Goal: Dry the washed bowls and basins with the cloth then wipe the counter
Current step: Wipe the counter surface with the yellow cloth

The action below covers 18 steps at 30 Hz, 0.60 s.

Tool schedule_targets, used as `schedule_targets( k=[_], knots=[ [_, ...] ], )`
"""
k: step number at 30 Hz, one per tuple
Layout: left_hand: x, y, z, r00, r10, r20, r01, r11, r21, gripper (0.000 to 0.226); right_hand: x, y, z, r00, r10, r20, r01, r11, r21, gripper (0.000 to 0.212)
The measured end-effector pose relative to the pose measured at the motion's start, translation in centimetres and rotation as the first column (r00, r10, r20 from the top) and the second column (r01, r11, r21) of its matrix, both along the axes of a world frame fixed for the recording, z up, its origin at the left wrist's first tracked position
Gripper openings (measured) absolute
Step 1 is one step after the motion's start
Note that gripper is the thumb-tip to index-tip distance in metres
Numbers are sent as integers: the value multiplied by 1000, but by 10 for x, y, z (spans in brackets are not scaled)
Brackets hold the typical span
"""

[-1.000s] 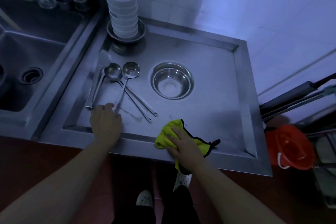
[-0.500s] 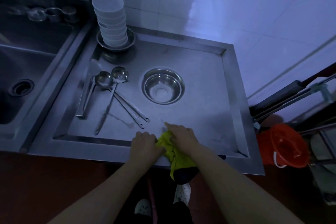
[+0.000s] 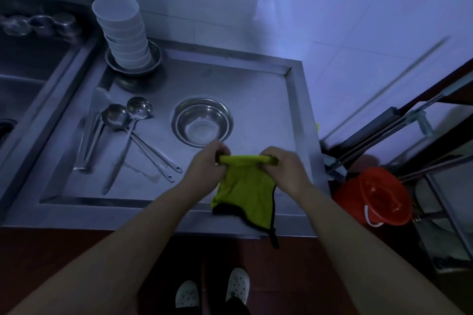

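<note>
The yellow cloth hangs over the counter's near edge, its rolled top pinched in each grip, left hand and right hand, just near of the steel basin; white bowls stack in a far-left dish.

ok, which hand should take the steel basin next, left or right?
Left, probably. The left hand sits just in front of the steel basin, nearer than the right hand. Both pinch the yellow-green cloth, so the right could keep it.

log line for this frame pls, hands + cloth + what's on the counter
left hand: grips cloth | right hand: grips cloth | cloth: stretched between hands above counter | bowl stack: back left | steel basin: centre
</note>
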<state>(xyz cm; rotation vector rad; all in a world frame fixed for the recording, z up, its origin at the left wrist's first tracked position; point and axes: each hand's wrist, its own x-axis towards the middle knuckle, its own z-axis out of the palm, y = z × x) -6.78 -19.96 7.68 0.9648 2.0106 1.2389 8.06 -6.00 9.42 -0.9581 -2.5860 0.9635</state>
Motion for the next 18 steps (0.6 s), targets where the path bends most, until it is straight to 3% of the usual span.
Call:
schedule_targets(
  k=[3, 7, 9, 11, 13, 17, 18],
  knots=[
    [0, 24, 16, 996, 20, -83, -13, 996, 84, 42, 5, 17, 16, 993, -5, -120, 38, 961, 274, 15],
    [12, 29, 1, 982, -50, -182, 62, 996, 61, 30, 29, 23, 2, 998, 56, 11, -55, 898, 437, 34],
    [19, 22, -19, 966, -130, -224, 126, 992, -30, 27, 40, 15, -16, 975, 112, 192, -182, 896, 404, 34],
    [22, 10, -39, 940, -274, -204, 235, 952, -193, 29, 47, 3, -37, 888, 200, 414, -336, 897, 287, 27],
    [22, -4, -55, 918, -372, -139, 314, 894, -320, 36, 51, -10, -55, 799, 267, 539, -428, 882, 197, 32],
    [9, -24, -67, 985, -131, -110, 91, 947, -308, 43, 34, -20, -78, 907, 206, 368, -296, 933, 206, 37],
    [4, -26, -67, 990, -62, -125, 24, 957, -289, 42, 25, -20, -83, 896, 194, 400, -280, 945, 170, 44]
  ],
)
